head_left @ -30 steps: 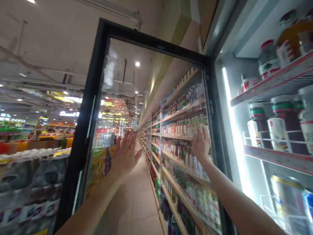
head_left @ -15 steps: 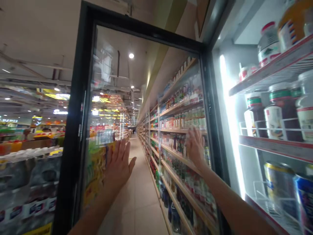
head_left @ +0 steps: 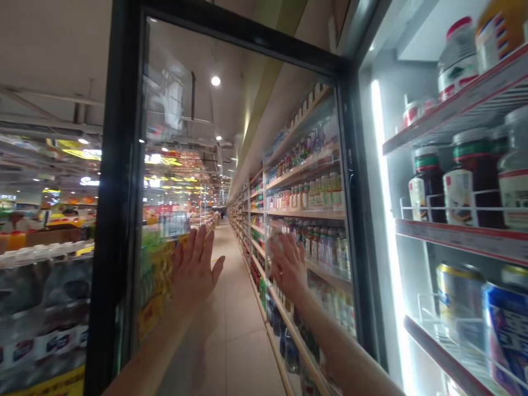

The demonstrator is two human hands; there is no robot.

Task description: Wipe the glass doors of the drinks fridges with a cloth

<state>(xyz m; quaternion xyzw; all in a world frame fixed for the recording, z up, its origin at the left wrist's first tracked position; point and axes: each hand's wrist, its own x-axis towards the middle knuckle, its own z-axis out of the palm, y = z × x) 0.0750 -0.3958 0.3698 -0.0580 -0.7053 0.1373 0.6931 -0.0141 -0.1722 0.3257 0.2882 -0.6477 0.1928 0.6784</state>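
Note:
An open glass cooler door with a black frame (head_left: 117, 181) stands in front of me. My left hand (head_left: 193, 269) lies flat on the inside of the glass, fingers stretched upward. My right hand (head_left: 289, 267) also rests against the glass further right, and a small pale thing shows at its fingers; I cannot make out what it is. Through the glass I see a long shop aisle with drink shelves.
At the right is the lit cooler interior with wire shelves (head_left: 457, 236) that carry dark bottles with green caps (head_left: 470, 181) and cans (head_left: 462, 297). Stacked bottled goods (head_left: 41, 297) stand at the left beyond the door. The tiled aisle floor (head_left: 231, 330) runs ahead.
My right hand has slid left and down across the glass. My left hand has shifted a little lower and left. The view has moved closer to the door.

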